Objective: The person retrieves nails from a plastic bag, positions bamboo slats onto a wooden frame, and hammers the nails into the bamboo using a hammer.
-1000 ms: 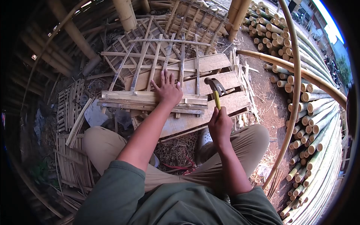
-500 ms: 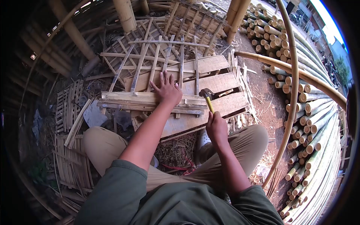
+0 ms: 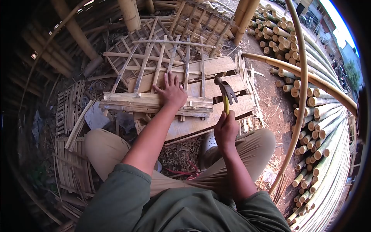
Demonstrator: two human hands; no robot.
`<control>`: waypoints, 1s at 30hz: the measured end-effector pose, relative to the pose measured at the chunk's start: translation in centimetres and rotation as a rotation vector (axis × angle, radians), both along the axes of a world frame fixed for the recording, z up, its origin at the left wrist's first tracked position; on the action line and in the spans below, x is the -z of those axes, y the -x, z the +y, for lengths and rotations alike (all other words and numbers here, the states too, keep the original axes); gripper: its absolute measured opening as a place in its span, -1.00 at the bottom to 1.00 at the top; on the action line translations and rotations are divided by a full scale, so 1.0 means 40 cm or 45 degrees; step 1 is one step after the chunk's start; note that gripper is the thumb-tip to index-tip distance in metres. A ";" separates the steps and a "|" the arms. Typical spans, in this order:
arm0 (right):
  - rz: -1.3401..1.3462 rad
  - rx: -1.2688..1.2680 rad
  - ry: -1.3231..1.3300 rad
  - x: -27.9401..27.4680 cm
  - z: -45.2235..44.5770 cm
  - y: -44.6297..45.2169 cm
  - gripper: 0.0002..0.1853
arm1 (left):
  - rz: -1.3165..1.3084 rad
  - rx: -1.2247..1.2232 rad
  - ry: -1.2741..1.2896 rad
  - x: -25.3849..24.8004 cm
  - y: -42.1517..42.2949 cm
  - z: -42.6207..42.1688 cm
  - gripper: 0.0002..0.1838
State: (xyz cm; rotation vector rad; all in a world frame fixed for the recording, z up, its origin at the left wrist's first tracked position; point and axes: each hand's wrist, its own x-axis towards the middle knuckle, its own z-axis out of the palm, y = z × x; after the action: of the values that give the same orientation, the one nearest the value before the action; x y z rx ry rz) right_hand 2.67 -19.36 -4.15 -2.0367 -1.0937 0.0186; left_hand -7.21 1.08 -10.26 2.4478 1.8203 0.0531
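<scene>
My left hand (image 3: 172, 92) lies with spread fingers on the near edge of a bamboo slat lattice (image 3: 147, 69), over stacked split strips (image 3: 131, 99). In my right hand (image 3: 226, 129) is a claw hammer (image 3: 226, 93), gripped by its yellow handle, its head raised above the right part of a low plank table (image 3: 232, 106). The lattice rests on this table, its slats running away from me and crossed by a strip at the far end. Whether the hand's fingertips press on a slat or on the board is hard to tell.
A large stack of bamboo poles (image 3: 328, 127) fills the right side, with a curved bamboo pole (image 3: 303, 85) in front. More lattice panels (image 3: 203, 23) lie beyond the table. Slatted pieces (image 3: 73, 162) lie at the left. Upright bamboo posts (image 3: 129, 15) stand at the back.
The hammer dipped toward the right end of the strips half a second ago and is now raised again. My left hand stays in nearly the same place.
</scene>
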 end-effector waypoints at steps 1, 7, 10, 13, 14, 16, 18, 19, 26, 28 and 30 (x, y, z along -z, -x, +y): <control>-0.021 -0.048 0.176 0.033 0.004 -0.005 -0.70 | 0.011 0.003 0.001 -0.001 0.000 0.000 -0.38; -0.036 -0.075 0.285 0.095 0.007 -0.004 -0.66 | 0.000 -0.006 -0.007 -0.021 -0.002 -0.005 -0.39; 0.009 -0.081 0.310 0.072 -0.014 0.005 -0.68 | -0.001 -0.007 0.003 -0.012 0.002 -0.005 -0.38; -0.039 -0.080 0.359 0.092 -0.018 -0.004 -0.68 | 0.034 -0.025 -0.003 -0.007 -0.005 -0.001 -0.39; -0.057 -0.068 0.395 0.094 -0.016 -0.007 -0.68 | 0.024 -0.020 -0.007 -0.006 -0.005 -0.001 -0.39; -0.047 -0.056 0.349 0.087 -0.010 -0.008 -0.68 | 0.016 -0.018 -0.013 -0.010 -0.003 -0.001 -0.38; -0.035 -0.047 0.309 0.086 -0.005 -0.008 -0.68 | 0.016 -0.010 0.006 -0.012 -0.001 -0.003 -0.38; -0.059 -0.059 0.316 0.088 -0.003 -0.010 -0.68 | 0.014 -0.011 0.007 -0.013 -0.002 -0.003 -0.38; -0.081 -0.051 0.105 0.020 -0.001 0.009 -0.77 | 0.009 -0.032 0.012 -0.022 -0.002 -0.003 -0.39; -0.076 -0.061 -0.010 -0.006 -0.005 0.016 -0.81 | 0.012 -0.032 0.034 -0.017 -0.001 -0.008 -0.38; -0.141 0.011 -0.151 0.023 -0.008 0.014 -0.82 | -0.016 -0.021 0.009 -0.013 0.000 -0.007 -0.38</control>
State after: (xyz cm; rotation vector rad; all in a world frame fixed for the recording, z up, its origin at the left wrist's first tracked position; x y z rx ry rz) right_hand 2.09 -19.68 -5.09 -1.9550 -1.1269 -0.1611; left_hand -7.20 0.82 -9.72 2.4219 1.8324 0.0631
